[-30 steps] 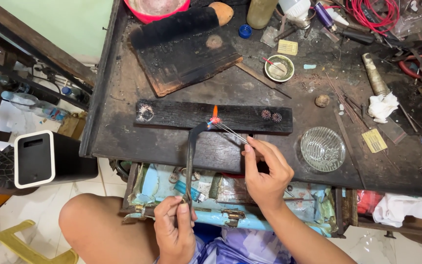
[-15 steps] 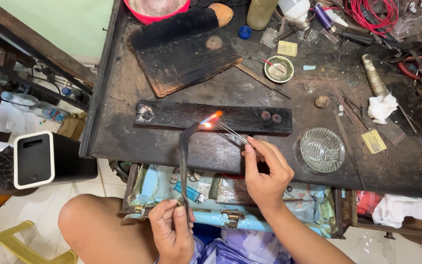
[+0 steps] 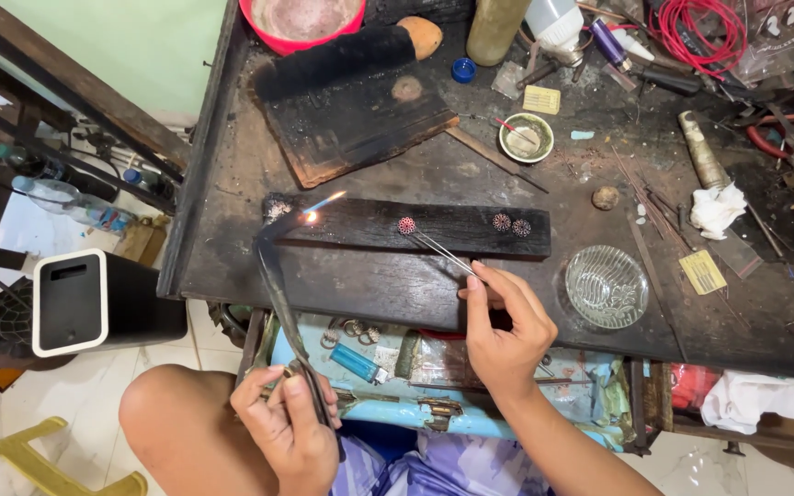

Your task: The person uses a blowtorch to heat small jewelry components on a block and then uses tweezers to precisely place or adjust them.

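Note:
My right hand [image 3: 504, 323] grips thin metal tweezers [image 3: 441, 250] whose tips pinch a small round reddish ornament [image 3: 406, 225] resting on a charred black wooden block [image 3: 452, 234]. Two similar round ornaments [image 3: 511, 224] lie further right on that block. My left hand [image 3: 287, 418], low over my bare knee, holds a dark curved torch pipe [image 3: 273, 276]. Its nozzle points at the block's left end, where a small flame [image 3: 316, 209] burns, well left of the tweezers' tips.
A ribbed glass dish [image 3: 606, 286] sits right of my right hand. A larger charred board [image 3: 360, 119], a red bowl [image 3: 303, 23], a small green cup [image 3: 526, 138], bottles, red wire [image 3: 700, 32] and tools crowd the dark bench. An open drawer [image 3: 397, 367] holds a blue lighter.
The torch nozzle and flame have swung left, from the ornament in the tweezers to the block's left end. My right hand and tweezers stayed nearly still.

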